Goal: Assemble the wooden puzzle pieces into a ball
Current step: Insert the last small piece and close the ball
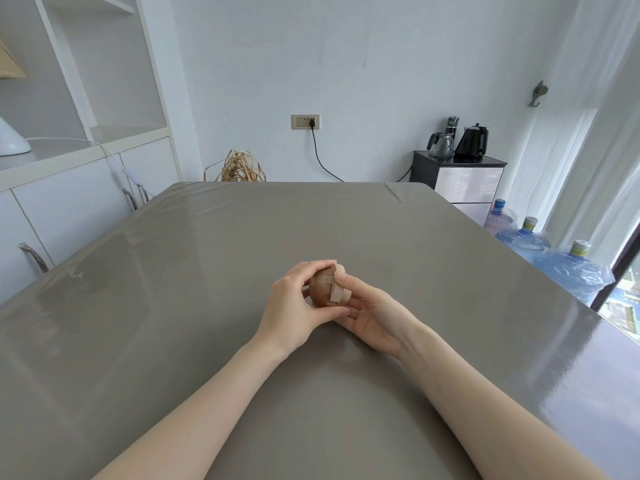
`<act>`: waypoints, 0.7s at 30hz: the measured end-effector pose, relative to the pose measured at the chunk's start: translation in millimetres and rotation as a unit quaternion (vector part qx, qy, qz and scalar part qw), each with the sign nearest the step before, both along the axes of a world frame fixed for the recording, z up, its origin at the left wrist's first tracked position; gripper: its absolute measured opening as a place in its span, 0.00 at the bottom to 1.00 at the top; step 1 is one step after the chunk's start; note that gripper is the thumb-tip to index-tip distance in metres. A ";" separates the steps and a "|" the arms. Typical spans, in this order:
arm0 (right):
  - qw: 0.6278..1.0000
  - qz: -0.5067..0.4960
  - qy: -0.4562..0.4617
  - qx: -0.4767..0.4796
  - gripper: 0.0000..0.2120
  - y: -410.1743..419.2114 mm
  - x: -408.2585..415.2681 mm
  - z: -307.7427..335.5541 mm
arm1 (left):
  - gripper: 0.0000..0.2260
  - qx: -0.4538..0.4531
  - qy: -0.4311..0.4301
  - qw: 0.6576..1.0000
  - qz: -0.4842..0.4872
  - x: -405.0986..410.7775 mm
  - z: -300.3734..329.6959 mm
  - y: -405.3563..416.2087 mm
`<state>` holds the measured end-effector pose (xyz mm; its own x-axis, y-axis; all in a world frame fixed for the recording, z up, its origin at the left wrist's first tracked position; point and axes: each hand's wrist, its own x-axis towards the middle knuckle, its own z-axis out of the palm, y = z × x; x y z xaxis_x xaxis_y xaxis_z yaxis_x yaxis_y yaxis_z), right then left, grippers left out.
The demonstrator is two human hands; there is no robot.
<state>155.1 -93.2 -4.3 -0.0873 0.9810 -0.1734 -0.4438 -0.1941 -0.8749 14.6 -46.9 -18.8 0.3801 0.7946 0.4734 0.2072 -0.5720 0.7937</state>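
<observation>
Grey table (173,306): wooden ball (323,289) gripped between both hands (332,306).

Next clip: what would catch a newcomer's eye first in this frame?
The wooden ball at the middle of the grey table, gripped between the left hand and the right hand; its pieces look nearly joined. Next, the black kettle on the cabinet at far right, with blue water bottles below.

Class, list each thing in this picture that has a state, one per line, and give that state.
Brown wooden puzzle ball: nearly assembled, pale pieces protruding at the right, held above the table.
Left hand: grips the ball.
Right hand: grips the ball's protruding pieces.
Black plug: inserted in the wall socket.
Black kettle: lid closed.
</observation>
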 end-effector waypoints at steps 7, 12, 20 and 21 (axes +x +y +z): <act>1.000 0.005 0.008 -0.013 0.25 0.3 2.8 0.7 | 0.29 -0.006 0.004 1.000 -0.002 0.0 -1.8 2.6; 1.000 0.009 -0.008 -0.013 0.26 1.4 4.5 0.2 | 0.30 -0.013 0.006 1.000 0.001 0.1 -3.4 3.2; 1.000 0.003 -0.009 -0.004 0.27 4.7 6.8 -4.2 | 0.30 -0.012 0.000 1.000 0.002 1.9 -1.0 0.2; 1.000 0.001 -0.010 -0.002 0.27 4.7 6.8 -4.5 | 0.30 -0.011 -0.001 1.000 0.001 1.6 -1.1 0.3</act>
